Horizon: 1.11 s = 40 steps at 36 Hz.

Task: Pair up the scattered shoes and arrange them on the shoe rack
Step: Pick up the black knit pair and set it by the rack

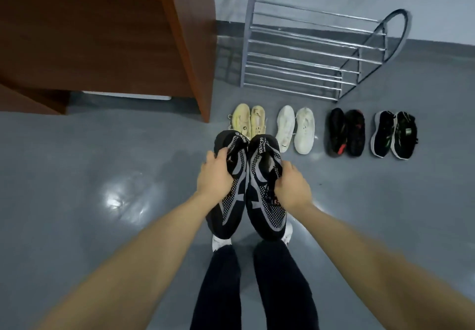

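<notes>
Glossy grey floor (102, 162) meets a pale wall; a brown wooden desk (102, 34) stands at left. The metal shoe rack (303, 54) against the wall holds nothing on its bars. 4 pairs sit in a row before it: yellow (246, 121), white (295, 129), black-red (347, 132), black-green (393, 134). Left hand (216, 175) grips 1 black-grey shoe (231, 201), right hand (290, 186) grips its mate (264, 201), side by side, touching, held above the floor.

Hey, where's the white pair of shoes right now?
In the head view, the white pair sits on the floor in front of the shoe rack, second from the left in the row, between the yellow pair and a black pair.
</notes>
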Each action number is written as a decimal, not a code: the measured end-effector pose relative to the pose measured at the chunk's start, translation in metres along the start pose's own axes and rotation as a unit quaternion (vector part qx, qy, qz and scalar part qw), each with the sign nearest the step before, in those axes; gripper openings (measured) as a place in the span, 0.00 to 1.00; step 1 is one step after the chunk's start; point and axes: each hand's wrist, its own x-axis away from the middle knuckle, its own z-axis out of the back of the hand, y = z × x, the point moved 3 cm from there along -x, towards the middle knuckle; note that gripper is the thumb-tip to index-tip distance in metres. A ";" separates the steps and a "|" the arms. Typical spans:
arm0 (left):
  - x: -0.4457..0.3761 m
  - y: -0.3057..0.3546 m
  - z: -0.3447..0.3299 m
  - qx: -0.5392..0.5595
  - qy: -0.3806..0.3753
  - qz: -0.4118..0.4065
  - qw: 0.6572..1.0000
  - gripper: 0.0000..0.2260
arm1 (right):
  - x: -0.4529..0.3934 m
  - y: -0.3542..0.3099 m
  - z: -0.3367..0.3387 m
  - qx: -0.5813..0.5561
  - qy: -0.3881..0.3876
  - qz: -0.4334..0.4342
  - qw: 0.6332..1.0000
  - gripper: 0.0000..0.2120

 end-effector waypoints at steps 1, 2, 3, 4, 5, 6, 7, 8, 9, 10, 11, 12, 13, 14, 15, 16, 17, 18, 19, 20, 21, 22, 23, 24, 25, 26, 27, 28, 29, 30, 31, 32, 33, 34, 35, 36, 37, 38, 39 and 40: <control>-0.008 -0.002 -0.006 0.014 -0.002 0.005 1.000 0.28 | -0.007 0.006 -0.007 -0.007 -0.003 -0.005 1.000 0.15; -0.022 -0.007 -0.018 0.028 -0.003 0.007 1.000 0.28 | -0.019 0.015 -0.018 -0.014 -0.005 -0.010 1.000 0.14; -0.035 -0.012 -0.029 0.036 -0.003 0.009 0.999 0.28 | -0.032 0.023 -0.029 -0.020 -0.004 -0.011 1.000 0.14; -0.047 -0.017 -0.042 0.038 -0.007 0.007 0.999 0.28 | -0.044 0.030 -0.041 -0.025 -0.008 -0.013 1.000 0.13; -0.059 -0.023 -0.056 0.036 -0.012 0.007 0.999 0.28 | -0.058 0.039 -0.054 -0.029 -0.015 -0.019 0.999 0.12; -0.072 -0.030 -0.070 0.032 -0.014 0.006 0.999 0.29 | -0.072 0.047 -0.067 -0.035 -0.021 -0.023 0.999 0.13; -0.084 -0.037 -0.085 0.027 -0.015 0.005 0.999 0.29 | -0.086 0.056 -0.080 -0.040 -0.026 -0.024 0.999 0.13; -0.095 -0.044 -0.099 0.023 -0.015 0.008 1.000 0.28 | -0.098 0.065 -0.094 -0.044 -0.034 -0.028 0.998 0.14; -0.104 -0.052 -0.114 0.021 -0.015 0.015 1.000 0.28 | -0.110 0.075 -0.107 -0.048 -0.041 -0.033 0.997 0.15; -0.114 -0.059 -0.127 0.020 -0.017 0.023 0.999 0.28 | -0.121 0.084 -0.119 -0.049 -0.048 -0.039 0.997 0.16; -0.124 -0.066 -0.138 0.025 -0.019 0.029 0.999 0.27 | -0.133 0.092 -0.130 -0.047 -0.053 -0.043 0.997 0.16; -0.135 -0.075 -0.160 0.028 -0.028 0.040 0.998 0.27 | -0.145 0.106 -0.147 -0.036 -0.064 -0.053 0.996 0.17; -0.142 -0.080 -0.169 0.033 -0.029 0.042 0.998 0.26 | -0.153 0.111 -0.153 -0.033 -0.066 -0.060 0.995 0.18; -0.151 -0.088 -0.184 0.030 -0.036 0.042 0.998 0.26 | -0.164 0.119 -0.165 -0.031 -0.072 -0.069 0.995 0.18; -0.161 -0.095 -0.199 0.027 -0.041 0.041 0.998 0.26 | -0.174 0.127 -0.176 -0.035 -0.073 -0.076 0.994 0.18; -0.171 -0.102 -0.214 0.028 -0.045 0.041 0.998 0.26 | -0.185 0.135 -0.188 -0.040 -0.077 -0.085 0.993 0.17; -0.180 -0.109 -0.230 0.031 -0.048 0.040 0.998 0.26 | -0.196 0.142 -0.199 -0.043 -0.082 -0.089 0.992 0.17; -0.190 -0.116 -0.244 0.033 -0.048 0.041 0.997 0.26 | -0.207 0.150 -0.212 -0.044 -0.088 -0.094 0.991 0.17; -0.200 -0.122 -0.257 0.035 -0.047 0.039 0.998 0.26 | -0.217 0.156 -0.223 -0.047 -0.093 -0.096 0.990 0.16; -0.210 -0.129 -0.270 0.036 -0.047 0.042 0.997 0.26 | -0.226 0.163 -0.236 -0.048 -0.096 -0.102 0.989 0.16; -0.219 -0.135 -0.280 0.040 -0.044 0.042 0.997 0.26 | -0.234 0.169 -0.247 -0.058 -0.095 -0.107 0.988 0.16; -0.228 -0.141 -0.290 0.045 -0.045 0.046 0.997 0.26 | -0.241 0.174 -0.257 -0.072 -0.091 -0.114 0.987 0.16; -0.237 -0.149 -0.300 0.052 -0.045 0.049 0.996 0.26 | -0.249 0.181 -0.269 -0.085 -0.086 -0.119 0.986 0.15; -0.246 -0.156 -0.309 0.055 -0.048 0.055 0.996 0.26 | -0.255 0.185 -0.279 -0.095 -0.079 -0.123 0.985 0.15; -0.251 -0.160 -0.313 0.059 -0.041 0.059 0.996 0.26 | -0.258 0.188 -0.285 -0.102 -0.072 -0.122 0.985 0.14; -0.265 -0.170 -0.329 0.059 -0.036 0.063 0.996 0.26 | -0.271 0.198 -0.304 -0.109 -0.065 -0.126 0.984 0.14; -0.268 -0.172 -0.329 0.062 -0.023 0.061 0.996 0.26 | -0.272 0.200 -0.307 -0.115 -0.062 -0.122 0.984 0.15; -0.274 -0.176 -0.332 0.060 -0.020 0.053 0.997 0.26 | -0.277 0.201 -0.313 -0.122 -0.063 -0.119 0.983 0.15; -0.276 -0.175 -0.333 0.064 -0.015 0.044 0.997 0.26 | -0.277 0.203 -0.314 -0.128 -0.060 -0.115 0.983 0.15; -0.284 -0.180 -0.340 0.062 -0.017 0.038 0.997 0.26 | -0.283 0.207 -0.325 -0.141 -0.055 -0.118 0.981 0.14; -0.291 -0.184 -0.344 0.059 -0.021 0.037 0.997 0.26 | -0.288 0.211 -0.331 -0.151 -0.051 -0.118 0.980 0.14; -0.296 -0.188 -0.350 0.055 -0.027 0.038 0.997 0.26 | -0.291 0.213 -0.338 -0.155 -0.052 -0.120 0.979 0.14; -0.301 -0.190 -0.354 0.051 -0.036 0.042 0.997 0.26 | -0.295 0.214 -0.344 -0.155 -0.058 -0.123 0.979 0.13; -0.305 -0.194 -0.357 0.047 -0.041 0.047 0.997 0.26 | -0.298 0.215 -0.349 -0.155 -0.066 -0.127 0.978 0.12; -0.308 -0.196 -0.360 0.041 -0.048 0.055 0.996 0.27 | -0.300 0.215 -0.353 -0.154 -0.075 -0.130 0.977 0.12; -0.310 -0.198 -0.361 0.032 -0.056 0.060 0.996 0.27 | -0.302 0.215 -0.355 -0.153 -0.082 -0.133 0.976 0.12; -0.311 -0.198 -0.362 0.022 -0.071 0.066 0.995 0.27 | -0.304 0.214 -0.357 -0.151 -0.087 -0.136 0.975 0.12; -0.311 -0.199 -0.362 0.012 -0.087 0.070 0.994 0.28 | -0.304 0.212 -0.357 -0.146 -0.092 -0.138 0.975 0.12; -0.310 -0.199 -0.361 0.005 -0.101 0.074 0.992 0.28 | -0.304 0.209 -0.356 -0.140 -0.098 -0.140 0.975 0.12; -0.308 -0.197 -0.360 -0.001 -0.113 0.076 0.991 0.29 | -0.302 0.206 -0.354 -0.135 -0.104 -0.138 0.976 0.13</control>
